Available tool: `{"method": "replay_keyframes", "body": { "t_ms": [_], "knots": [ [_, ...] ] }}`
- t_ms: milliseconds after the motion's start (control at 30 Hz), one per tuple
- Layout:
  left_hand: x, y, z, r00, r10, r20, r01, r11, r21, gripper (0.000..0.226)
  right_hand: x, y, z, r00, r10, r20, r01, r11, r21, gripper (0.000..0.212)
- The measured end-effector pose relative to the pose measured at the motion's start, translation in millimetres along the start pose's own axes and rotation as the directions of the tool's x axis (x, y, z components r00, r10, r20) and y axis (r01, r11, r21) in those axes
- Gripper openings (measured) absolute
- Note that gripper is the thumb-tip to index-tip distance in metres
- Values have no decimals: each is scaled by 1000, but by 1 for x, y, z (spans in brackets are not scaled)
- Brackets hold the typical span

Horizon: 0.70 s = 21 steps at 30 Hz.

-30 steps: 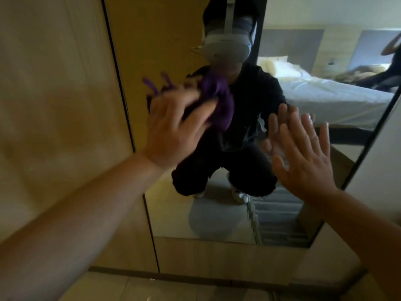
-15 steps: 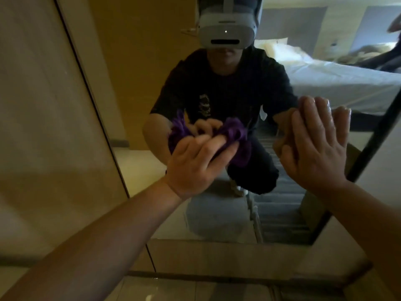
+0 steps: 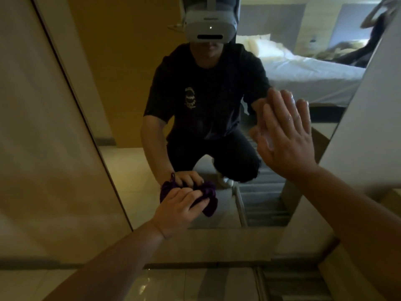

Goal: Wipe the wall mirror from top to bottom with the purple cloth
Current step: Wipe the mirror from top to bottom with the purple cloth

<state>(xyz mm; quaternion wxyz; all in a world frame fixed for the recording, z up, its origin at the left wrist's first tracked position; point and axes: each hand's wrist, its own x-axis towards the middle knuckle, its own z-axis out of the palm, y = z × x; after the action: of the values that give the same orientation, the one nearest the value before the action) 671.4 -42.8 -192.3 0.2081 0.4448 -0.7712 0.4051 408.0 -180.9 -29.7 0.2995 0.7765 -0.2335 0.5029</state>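
The wall mirror (image 3: 130, 88) fills the middle of the view, framed by wooden panels. My left hand (image 3: 180, 208) presses the bunched purple cloth (image 3: 209, 202) against the glass near the mirror's bottom edge. Part of the cloth is hidden under my fingers. My right hand (image 3: 286, 137) lies flat on the glass at the mirror's right side, fingers spread and pointing up, holding nothing. The glass reflects me crouching in dark clothes with a headset on.
A wooden panel (image 3: 43, 137) stands left of the mirror and a pale panel (image 3: 368, 105) to the right. Below the mirror runs a wooden base strip (image 3: 217, 244), then glossy floor tiles (image 3: 173, 283). A bed shows in the reflection.
My left hand has swept the purple cloth down the glass from about head height to near the bottom edge. My right hand has stayed flat on the mirror's right side.
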Motion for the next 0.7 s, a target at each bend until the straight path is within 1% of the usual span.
{"method": "replay_keyframes", "body": {
  "t_ms": [67, 133, 233, 267, 333, 433, 500, 600, 700],
  "knots": [
    [22, -9, -15, 998, -45, -49, 44, 999, -21, 34, -9, 9, -13, 999, 32, 13, -32, 999, -5, 67],
    [62, -21, -34, 983, -96, -159, 91, 995, -36, 32, -22, 28, -23, 993, 92, 69, -89, 995, -50, 68],
    [142, -44, -69, 929, -130, -345, 123, 992, -41, 25, -34, 51, -28, 963, 183, 197, -158, 978, -137, 69],
    [170, -53, -79, 906, -130, -402, 133, 991, -20, 22, -36, 53, -27, 960, 184, 212, -154, 977, -150, 69],
    [227, -67, -98, 863, -126, -489, 164, 986, 35, 22, -35, 53, -23, 966, 168, 197, -138, 978, -157, 68],
    [286, -75, -112, 852, -100, -514, 201, 969, 146, 24, -36, 55, -19, 973, 155, 168, -131, 980, -148, 67],
    [294, -68, -106, 863, -60, -501, 197, 955, 224, 24, -38, 57, -17, 978, 141, 150, -120, 982, -143, 66],
    [267, -49, -81, 868, -7, -497, 152, 956, 251, 21, -39, 59, -14, 988, 114, 101, -101, 987, -123, 65],
    [215, -21, -43, 896, 42, -441, 75, 967, 243, 28, -40, 58, -12, 992, 109, 68, -102, 990, -100, 65]
  ]
}}
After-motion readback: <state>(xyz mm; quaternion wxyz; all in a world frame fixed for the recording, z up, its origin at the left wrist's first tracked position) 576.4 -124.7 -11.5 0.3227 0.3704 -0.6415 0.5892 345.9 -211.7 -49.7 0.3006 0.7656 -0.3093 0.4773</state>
